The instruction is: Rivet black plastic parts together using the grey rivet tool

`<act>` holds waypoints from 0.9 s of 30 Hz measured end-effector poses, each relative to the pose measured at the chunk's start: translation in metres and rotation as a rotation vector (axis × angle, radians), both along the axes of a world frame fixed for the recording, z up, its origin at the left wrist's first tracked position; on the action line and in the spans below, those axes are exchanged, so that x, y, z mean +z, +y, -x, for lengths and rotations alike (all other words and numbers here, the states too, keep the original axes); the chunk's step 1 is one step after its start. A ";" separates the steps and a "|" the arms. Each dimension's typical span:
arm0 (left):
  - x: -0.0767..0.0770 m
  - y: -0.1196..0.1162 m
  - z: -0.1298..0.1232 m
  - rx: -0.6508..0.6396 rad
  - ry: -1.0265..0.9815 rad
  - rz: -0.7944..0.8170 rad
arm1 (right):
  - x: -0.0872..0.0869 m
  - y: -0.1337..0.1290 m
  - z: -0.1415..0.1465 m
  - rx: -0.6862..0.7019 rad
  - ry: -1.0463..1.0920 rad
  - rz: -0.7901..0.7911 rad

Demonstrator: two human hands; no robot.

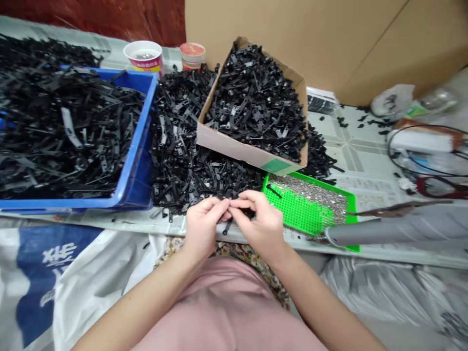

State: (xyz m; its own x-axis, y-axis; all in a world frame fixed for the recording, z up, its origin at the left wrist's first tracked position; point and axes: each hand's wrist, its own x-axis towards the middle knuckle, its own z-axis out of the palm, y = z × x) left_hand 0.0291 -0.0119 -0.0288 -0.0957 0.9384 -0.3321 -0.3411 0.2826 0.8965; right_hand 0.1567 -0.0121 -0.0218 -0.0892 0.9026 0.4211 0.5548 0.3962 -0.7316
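Observation:
My left hand (204,222) and my right hand (261,222) meet at the table's front edge, fingertips pinched together. Between them is a small black part (226,227), mostly hidden by the fingers, its lower end sticking out beneath. Right behind the hands lies a heap of black plastic parts (175,141). A cardboard box (234,148) full of similar black parts stands tilted on the heap. To the right of my right hand is a green perforated tray (300,212) holding many small metal pieces (321,192) and one black part.
A blue bin (141,146) heaped with black parts stands at the left. Behind are a paper bowl (143,54) and a red-lidded jar (192,54). A grey tool (387,231) juts in over the tray from the right, with scissors (438,187) and plastic bags beyond.

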 end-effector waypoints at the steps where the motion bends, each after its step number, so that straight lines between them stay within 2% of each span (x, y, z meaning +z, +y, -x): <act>1: -0.001 -0.001 0.001 -0.022 0.032 0.006 | 0.002 0.001 -0.007 0.037 -0.037 -0.002; 3: -0.003 -0.006 0.004 -0.153 0.136 0.041 | 0.005 0.005 -0.028 -0.009 -0.192 0.033; 6: -0.009 -0.013 0.006 -0.515 0.320 0.080 | 0.004 0.020 -0.060 -0.297 -0.496 0.123; 8: -0.013 -0.014 0.005 -0.645 0.448 0.020 | -0.001 0.030 -0.072 -0.364 -0.587 0.178; 11: -0.015 -0.009 0.001 -0.578 0.626 -0.159 | -0.007 0.038 -0.076 -0.338 -0.605 0.223; 13: -0.013 -0.004 -0.001 -0.538 0.655 -0.215 | -0.005 0.034 -0.073 -0.314 -0.587 0.217; 16: -0.001 0.000 -0.004 -0.631 0.536 -0.186 | 0.009 0.017 -0.066 -0.148 -0.283 0.227; 18: 0.008 -0.001 -0.006 -0.708 0.431 -0.167 | 0.018 0.005 -0.058 -0.003 0.018 0.301; 20: 0.016 -0.001 -0.007 -0.729 0.388 -0.160 | 0.025 -0.002 -0.051 0.076 0.196 0.377; 23: 0.021 -0.001 -0.009 -0.708 0.402 -0.137 | 0.027 -0.005 -0.045 0.087 0.244 0.405; 27: 0.019 0.002 -0.008 -0.665 0.378 -0.056 | 0.029 -0.004 -0.049 0.114 0.249 0.420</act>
